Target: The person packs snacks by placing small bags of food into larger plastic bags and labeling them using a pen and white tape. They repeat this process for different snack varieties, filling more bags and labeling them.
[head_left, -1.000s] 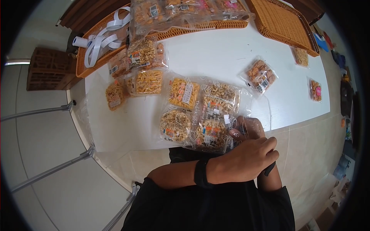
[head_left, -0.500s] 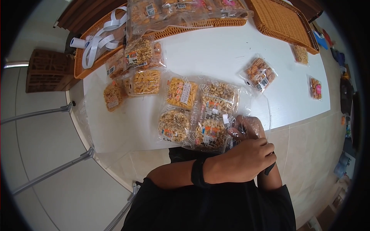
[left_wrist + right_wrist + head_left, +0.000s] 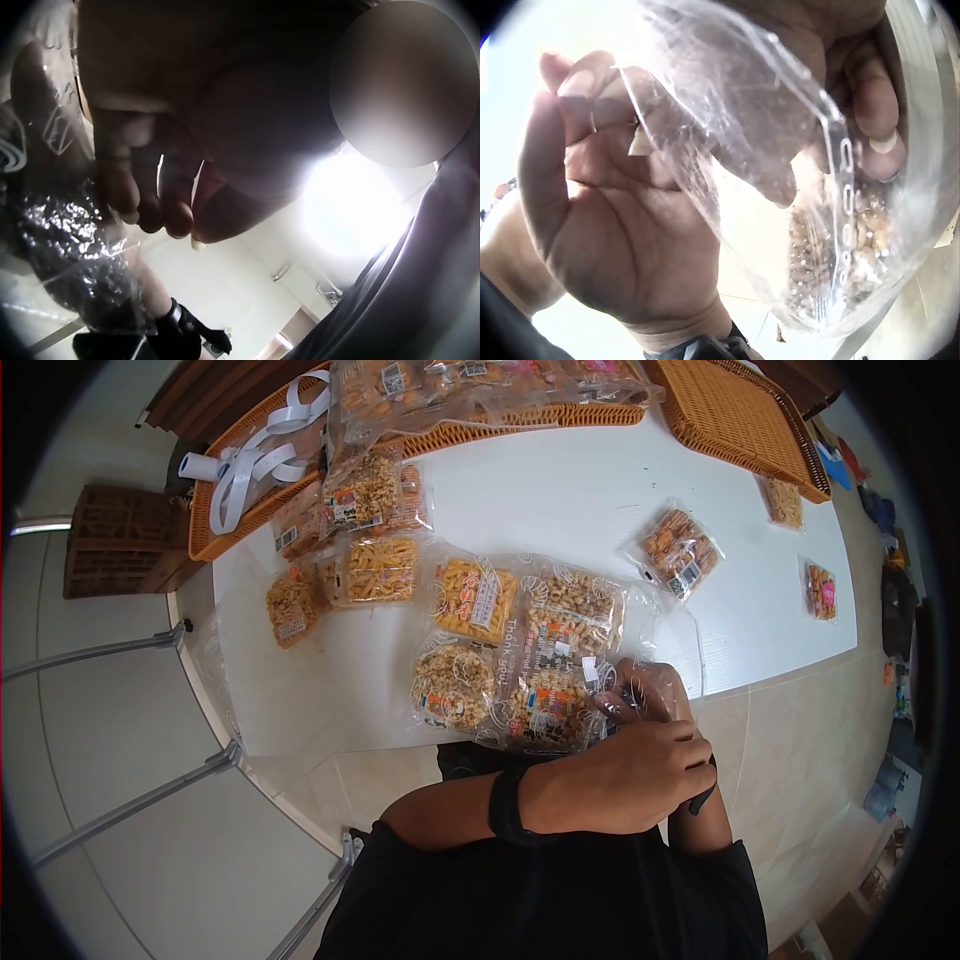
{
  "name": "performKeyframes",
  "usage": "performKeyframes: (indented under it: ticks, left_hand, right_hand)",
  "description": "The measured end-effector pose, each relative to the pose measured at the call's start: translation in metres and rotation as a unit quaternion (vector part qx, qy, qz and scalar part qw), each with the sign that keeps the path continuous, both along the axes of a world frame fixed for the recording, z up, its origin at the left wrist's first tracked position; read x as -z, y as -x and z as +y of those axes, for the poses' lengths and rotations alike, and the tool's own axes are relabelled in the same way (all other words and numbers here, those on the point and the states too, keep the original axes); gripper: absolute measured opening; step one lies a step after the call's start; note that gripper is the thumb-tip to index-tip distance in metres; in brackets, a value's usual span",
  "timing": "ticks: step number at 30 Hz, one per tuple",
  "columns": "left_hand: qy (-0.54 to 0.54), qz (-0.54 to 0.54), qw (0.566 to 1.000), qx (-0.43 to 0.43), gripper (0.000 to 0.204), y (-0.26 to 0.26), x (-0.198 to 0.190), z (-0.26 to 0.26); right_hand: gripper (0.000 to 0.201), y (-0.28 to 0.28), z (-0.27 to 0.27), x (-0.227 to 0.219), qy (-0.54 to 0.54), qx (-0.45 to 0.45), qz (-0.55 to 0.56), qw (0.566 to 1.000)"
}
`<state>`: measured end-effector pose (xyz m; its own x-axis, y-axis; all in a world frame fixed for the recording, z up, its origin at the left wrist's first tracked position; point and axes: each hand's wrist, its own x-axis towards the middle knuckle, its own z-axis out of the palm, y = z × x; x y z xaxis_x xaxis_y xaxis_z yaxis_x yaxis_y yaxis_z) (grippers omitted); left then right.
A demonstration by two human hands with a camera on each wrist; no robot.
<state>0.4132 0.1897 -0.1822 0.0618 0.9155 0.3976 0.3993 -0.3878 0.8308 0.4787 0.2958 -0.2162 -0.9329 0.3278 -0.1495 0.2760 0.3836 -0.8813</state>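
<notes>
A clear printed bag (image 3: 512, 645) with several snack packs lies at the table's front edge in the head view. My right hand (image 3: 648, 695) grips its right end, the film (image 3: 712, 97) lying over its fingers in the right wrist view. Crossing in front of it, my left hand (image 3: 630, 775) is held with curled fingers. The left wrist view shows those fingers (image 3: 150, 187) bent, thumb close to the fingertips, with nothing visible between them. The bag's edge passes in front of the left hand (image 3: 630, 195) in the right wrist view.
Snack packs (image 3: 380, 570) lie left of the bag; another pack (image 3: 682, 550) lies to its right, with two more near the far right edge. Wicker trays (image 3: 740, 425) stand along the back of the white table (image 3: 520, 490), the left one (image 3: 205, 525) holding white ribbon (image 3: 240, 485).
My left hand has shifted slightly left, its fingers still curled. The right hand's grip on the bag looks the same.
</notes>
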Motion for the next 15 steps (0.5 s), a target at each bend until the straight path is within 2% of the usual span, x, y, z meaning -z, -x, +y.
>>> performKeyframes:
  ticks: [2,11,15]
  left_hand:
    - [-0.004,-0.002,1.0,0.0,0.022,0.001,-0.001,-0.001]
    - [-0.014,-0.013,1.0,-0.004,0.02,0.004,-0.002,-0.005]
    - [-0.012,-0.019,1.0,-0.007,0.02,0.005,-0.003,-0.007]
  right_hand:
    - [0.037,-0.004,-0.003,0.008,-0.021,0.013,0.033,0.999]
    - [0.035,0.003,0.001,-0.011,-0.007,-0.01,-0.044,0.999]
    - [0.034,0.0,-0.002,-0.001,-0.064,-0.01,0.036,0.997]
